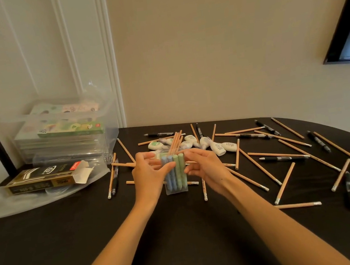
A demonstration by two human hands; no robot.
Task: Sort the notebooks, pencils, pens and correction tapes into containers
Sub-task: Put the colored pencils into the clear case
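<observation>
Over the table (95,244), left hand (147,176), right hand (206,168) around clear holder (176,188)

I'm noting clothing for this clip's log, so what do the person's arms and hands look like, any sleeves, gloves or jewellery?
No sleeve shows anywhere; both arms are uncovered from the bottom edge of the picture up. The left hand and the right hand wear no gloves, and no watch, bracelet or ring is visible. The nails are too small to judge.
</observation>
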